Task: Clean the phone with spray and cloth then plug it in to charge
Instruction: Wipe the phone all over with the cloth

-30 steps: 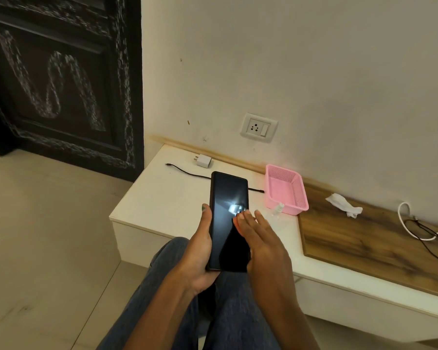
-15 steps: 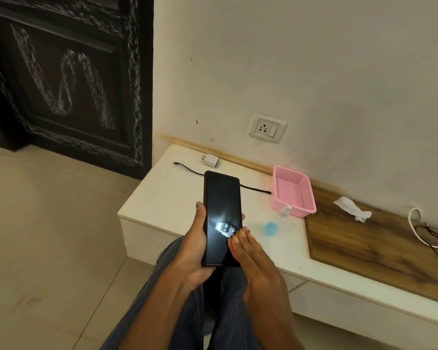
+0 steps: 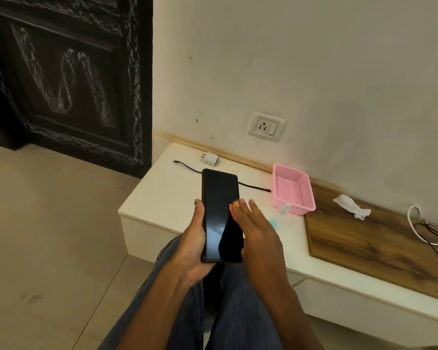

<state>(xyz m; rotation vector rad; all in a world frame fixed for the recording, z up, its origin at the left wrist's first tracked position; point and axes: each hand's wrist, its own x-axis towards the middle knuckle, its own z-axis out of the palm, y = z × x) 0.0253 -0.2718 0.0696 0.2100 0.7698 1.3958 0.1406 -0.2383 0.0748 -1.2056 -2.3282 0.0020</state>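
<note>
Above lap: phone [image 3: 219, 213] dark, glossy | left hand [image 3: 192, 246] grips it | right hand [image 3: 257, 232] flat, fingers straight

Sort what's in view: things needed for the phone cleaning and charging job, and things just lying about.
For the job: phone, spray bottle, white cloth, charger adapter, black cable, wall socket.

Lying about: pink basket, white and black cords at far right.

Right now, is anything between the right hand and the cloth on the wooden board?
Partly. The spray bottle and pink basket sit between the right hand and the cloth. A straight reach passes over the bottle; the basket's near corner lies beside that line.
</note>
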